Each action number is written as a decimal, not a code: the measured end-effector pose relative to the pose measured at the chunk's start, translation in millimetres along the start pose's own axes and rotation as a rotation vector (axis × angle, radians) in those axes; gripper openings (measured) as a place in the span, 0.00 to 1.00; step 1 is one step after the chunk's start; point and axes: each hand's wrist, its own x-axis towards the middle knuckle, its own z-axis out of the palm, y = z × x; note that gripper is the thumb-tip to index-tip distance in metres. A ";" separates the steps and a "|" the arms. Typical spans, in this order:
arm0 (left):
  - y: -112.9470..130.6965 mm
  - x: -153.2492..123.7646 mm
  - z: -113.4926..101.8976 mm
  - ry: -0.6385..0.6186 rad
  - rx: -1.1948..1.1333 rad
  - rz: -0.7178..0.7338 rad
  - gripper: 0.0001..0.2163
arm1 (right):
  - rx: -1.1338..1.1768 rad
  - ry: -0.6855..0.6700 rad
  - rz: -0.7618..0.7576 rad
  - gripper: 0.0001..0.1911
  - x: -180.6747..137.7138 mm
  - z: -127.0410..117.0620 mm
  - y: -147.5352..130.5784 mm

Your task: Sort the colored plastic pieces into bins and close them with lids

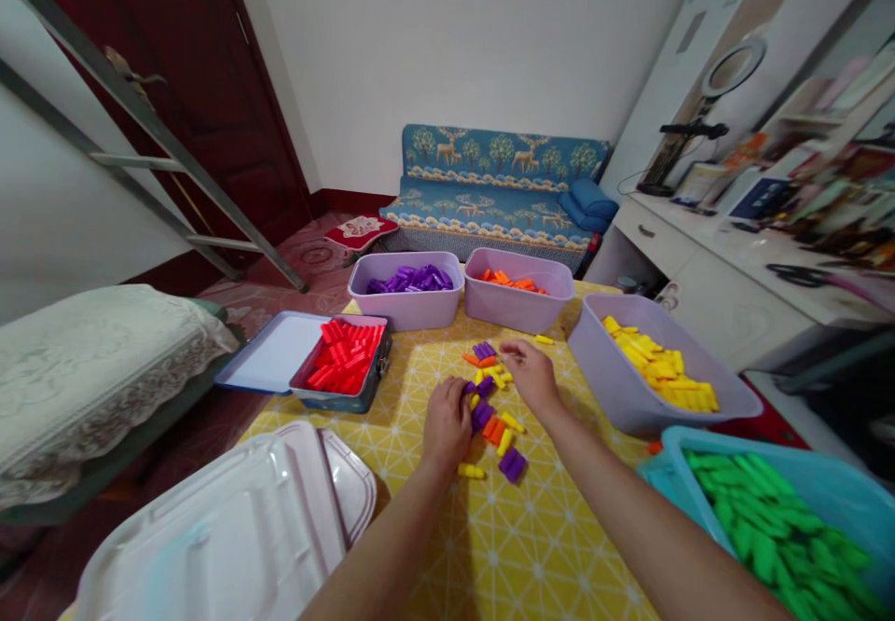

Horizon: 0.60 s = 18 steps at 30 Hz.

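Several small purple, orange and yellow plastic pieces lie in a loose heap on the yellow patterned tablecloth (419, 369). My left hand (447, 420) is at the heap's left side, fingers bent and closed at a purple piece (469, 387); its grip is partly hidden. Across the heap, my right hand (531, 374) hovers with fingers loosely curled and apart, near yellow pieces (498, 379), and I see nothing in it. Close to its fingertips are some purple pieces (483, 350). Nearer to me lie a purple pair (513, 465) and a yellow piece (471, 471).
Around the table stand a lilac bin of purple pieces (406, 309), another of orange pieces (514, 309), a third of yellow pieces (615, 388), a teal bin of green pieces (692, 500) and an open tin of red pieces (336, 402). White lids (230, 528) lie front left.
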 end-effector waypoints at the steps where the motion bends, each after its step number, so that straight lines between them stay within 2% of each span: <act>1: 0.2 0.0 -0.2 0.000 0.000 -0.003 0.14 | -0.027 0.022 0.012 0.08 -16.3 -9.0 8.8; 5: 0.5 -0.2 -0.5 0.002 0.005 -0.008 0.14 | -0.145 0.064 0.010 0.11 -84.2 -37.3 27.3; 8: -0.2 -0.3 0.5 0.003 0.016 -0.001 0.14 | -0.276 -0.062 -0.041 0.10 -132.7 -46.2 26.0; 11: -1.4 -0.8 1.9 0.004 0.030 -0.003 0.14 | -0.409 -0.192 -0.144 0.17 -164.1 -46.0 21.7; 14: -2.2 -1.4 2.4 0.001 0.037 -0.008 0.14 | -0.451 -0.216 -0.201 0.18 -165.8 -42.7 25.4; 18: -1.8 -1.6 1.6 -0.002 0.033 -0.014 0.14 | -0.403 -0.077 -0.150 0.14 -130.2 -38.3 41.0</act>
